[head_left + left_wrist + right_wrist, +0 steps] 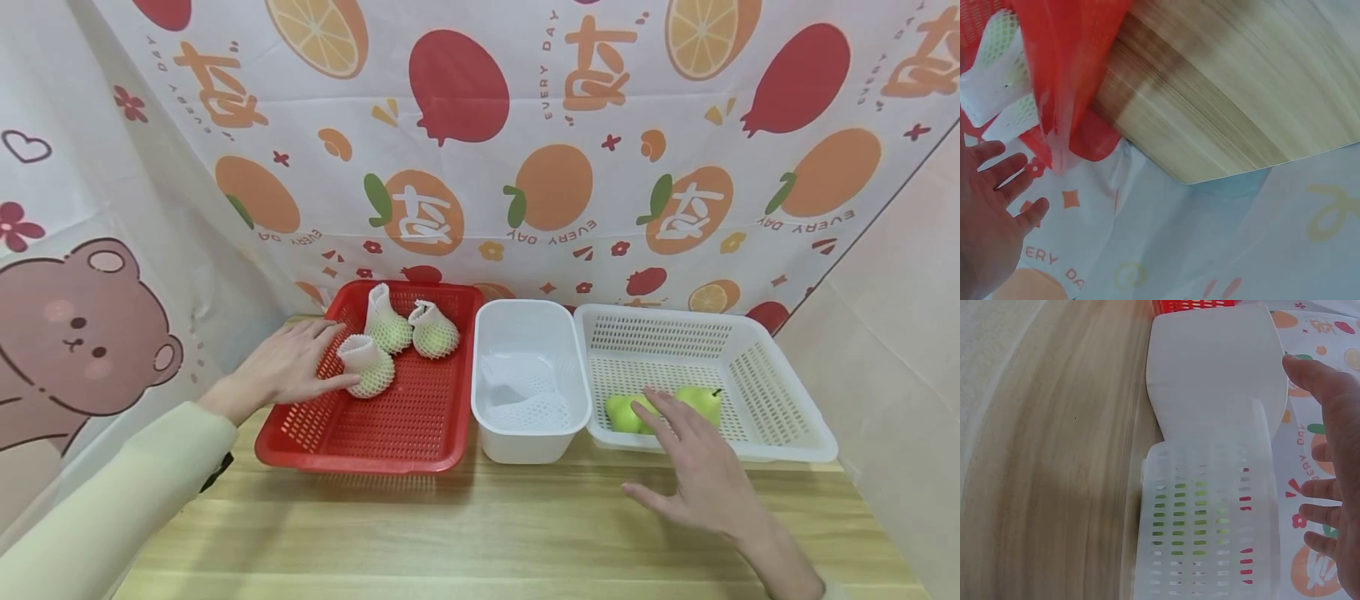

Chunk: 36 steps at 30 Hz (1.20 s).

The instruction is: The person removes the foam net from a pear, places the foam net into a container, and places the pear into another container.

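Observation:
Three green pears in white foam nets (372,372) lie at the back and left of the red basket (431,446). Over that basket's left rim is my left hand (288,367), fingers extended, its thumb close by the nearest netted pear. In the left wrist view, the same hand (991,231) has nothing in its grasp. My right hand (697,475) hovers with spread fingers over the front of the white basket (798,425), partly covering the bare green pears (699,402) there. The right wrist view shows this hand (1338,425) holding nothing.
Between the baskets stands a white bin (525,448) with white foam nets (536,408) inside. All three containers sit side by side on a wooden table (525,533). Behind them hangs a fruit-print cloth (480,175), and a bear-print cloth (82,333) hangs at left.

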Available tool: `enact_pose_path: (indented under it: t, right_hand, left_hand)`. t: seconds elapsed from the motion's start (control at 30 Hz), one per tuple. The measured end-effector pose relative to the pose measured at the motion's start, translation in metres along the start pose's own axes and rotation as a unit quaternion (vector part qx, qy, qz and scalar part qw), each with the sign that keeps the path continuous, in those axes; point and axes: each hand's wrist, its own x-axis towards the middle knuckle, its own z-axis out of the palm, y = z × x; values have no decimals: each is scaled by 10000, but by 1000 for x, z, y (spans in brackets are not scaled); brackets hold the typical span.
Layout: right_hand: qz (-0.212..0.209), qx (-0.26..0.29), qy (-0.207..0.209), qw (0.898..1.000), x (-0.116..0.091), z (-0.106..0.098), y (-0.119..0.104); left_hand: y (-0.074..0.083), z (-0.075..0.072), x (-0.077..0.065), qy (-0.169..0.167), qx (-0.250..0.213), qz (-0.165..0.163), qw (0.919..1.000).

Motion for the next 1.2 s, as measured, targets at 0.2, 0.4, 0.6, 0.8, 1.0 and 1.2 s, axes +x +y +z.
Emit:
enact_pose_path:
  t: [0.2,0.4,0.6,0.8,1.0,1.2]
  right_hand:
    - [2,-36,-17,10000,-3,2,0]
    - [-39,-79,72,9999,-4,3,1]
    - [-59,-86,86,9999,-4,2,1]
    - [19,-134,1,9999,-6,3,2]
    - [-5,-102,-11,9999,-5,2,2]
    - [-41,-85,39,9999,-5,1,1]
  left_hand:
    - [-1,7,9,-130,321,144,9993]
    - [-1,14,15,-289,478,148,9983]
    - [-2,18,18,-485,493,149,9975]
    - [1,21,22,-702,267,254,9969]
    - [6,21,22,-888,240,305,9953]
    - [12,22,22,-1116,265,365,9927]
